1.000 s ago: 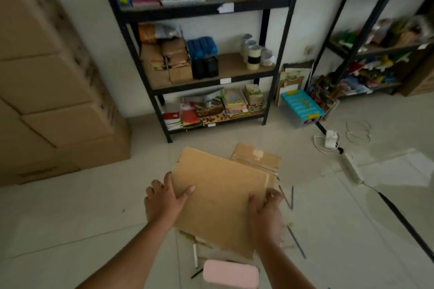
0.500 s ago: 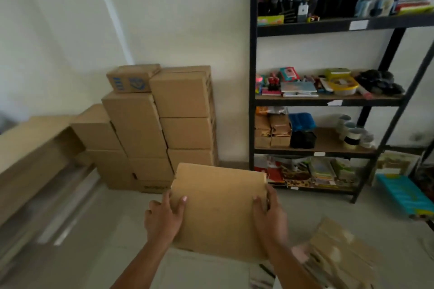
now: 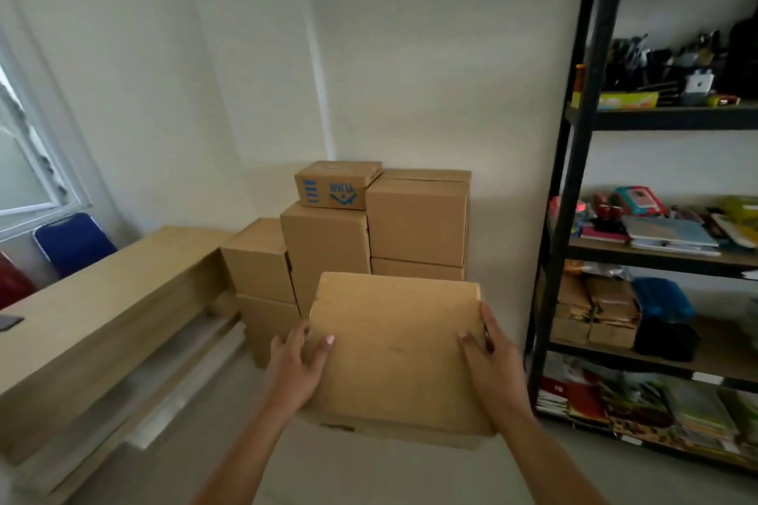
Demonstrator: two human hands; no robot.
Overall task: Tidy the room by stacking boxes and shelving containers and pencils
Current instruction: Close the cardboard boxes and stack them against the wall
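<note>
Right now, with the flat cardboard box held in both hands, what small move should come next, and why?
Probably carry the flat brown cardboard box, gripped by left hand and right hand, forward toward the stacked brown cardboard boxes; it is still short of them.

Blue letters and blue stripes are printed on the small box (image 3: 336, 184) on top of the stack of boxes (image 3: 369, 234), but the letters are too blurred to be read.
</note>
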